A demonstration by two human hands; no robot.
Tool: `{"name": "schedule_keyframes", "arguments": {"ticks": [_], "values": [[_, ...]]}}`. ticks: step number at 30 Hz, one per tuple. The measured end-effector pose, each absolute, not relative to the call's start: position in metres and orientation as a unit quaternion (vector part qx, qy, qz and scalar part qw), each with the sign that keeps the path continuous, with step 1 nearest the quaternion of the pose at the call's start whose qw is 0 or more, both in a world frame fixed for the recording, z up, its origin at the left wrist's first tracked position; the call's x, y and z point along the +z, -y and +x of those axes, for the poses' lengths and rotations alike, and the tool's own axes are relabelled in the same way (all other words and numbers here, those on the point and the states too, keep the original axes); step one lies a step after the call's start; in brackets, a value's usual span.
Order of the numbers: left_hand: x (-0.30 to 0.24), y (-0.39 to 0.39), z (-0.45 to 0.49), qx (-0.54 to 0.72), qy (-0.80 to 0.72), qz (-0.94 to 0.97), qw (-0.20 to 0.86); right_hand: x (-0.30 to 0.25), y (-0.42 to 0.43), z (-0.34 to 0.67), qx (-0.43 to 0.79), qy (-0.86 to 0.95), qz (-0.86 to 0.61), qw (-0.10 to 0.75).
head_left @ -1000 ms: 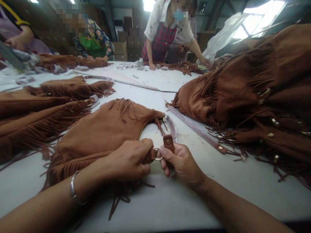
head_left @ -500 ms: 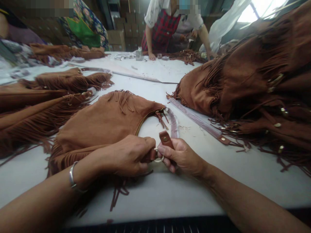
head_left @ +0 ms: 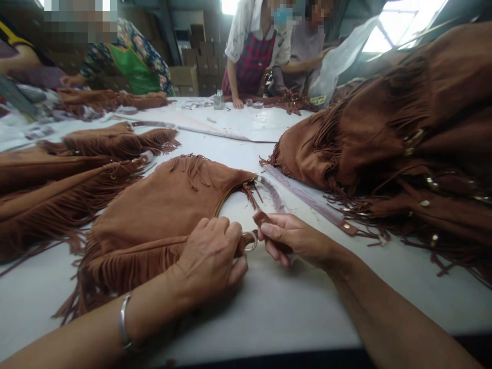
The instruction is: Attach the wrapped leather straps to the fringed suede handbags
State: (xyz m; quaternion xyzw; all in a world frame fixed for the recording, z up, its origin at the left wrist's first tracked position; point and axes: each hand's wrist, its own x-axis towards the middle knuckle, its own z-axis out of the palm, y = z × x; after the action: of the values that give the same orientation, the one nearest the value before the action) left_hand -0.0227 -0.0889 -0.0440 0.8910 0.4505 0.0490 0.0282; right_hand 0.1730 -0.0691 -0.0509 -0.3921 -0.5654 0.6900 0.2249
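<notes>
A brown fringed suede handbag [head_left: 161, 205] lies on the white table in front of me. My left hand [head_left: 217, 256] is closed on the bag's near corner, just beside a metal ring [head_left: 250, 241]; its fingers hide most of what they grip. My right hand [head_left: 286, 238] pinches the end of the brown leather strap [head_left: 261, 219] between thumb and fingers. The strap end passes at the ring, though I cannot tell how far it goes through. A plastic-wrapped part of the strap [head_left: 273, 192] curves back to the bag's far corner, where thin tassels [head_left: 251, 196] hang.
More fringed bags [head_left: 92, 159] lie at the left, and a large pile of them [head_left: 403, 123] rises at the right. Another wrapped strap [head_left: 307, 197] stretches out of that pile. Across the table [head_left: 300, 312], several people stand near a glass jar [head_left: 219, 101]. Cartons [head_left: 205, 56] are stacked behind.
My left hand has turned, knuckles higher, leaving more of the ring showing. My right hand has shifted slightly right and its strap end is tilted lower. The camera view has tipped up.
</notes>
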Motion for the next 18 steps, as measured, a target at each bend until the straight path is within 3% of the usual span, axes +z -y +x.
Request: {"name": "schedule_keyframes", "arguments": {"ticks": [4, 12, 18], "values": [[-0.047, 0.093, -0.02, 0.056, -0.458, 0.887, -0.017, -0.052, 0.07, 0.175, 0.7, 0.591, -0.365, 0.167], [-0.05, 0.101, -0.013, 0.089, -0.501, 0.857, -0.079, -0.056, 0.073, 0.173, 0.662, 0.616, -0.369, 0.213], [-0.057, 0.108, -0.007, 0.102, -0.525, 0.842, -0.079, -0.04, 0.075, 0.186, 0.645, 0.657, -0.361, 0.148]]}}
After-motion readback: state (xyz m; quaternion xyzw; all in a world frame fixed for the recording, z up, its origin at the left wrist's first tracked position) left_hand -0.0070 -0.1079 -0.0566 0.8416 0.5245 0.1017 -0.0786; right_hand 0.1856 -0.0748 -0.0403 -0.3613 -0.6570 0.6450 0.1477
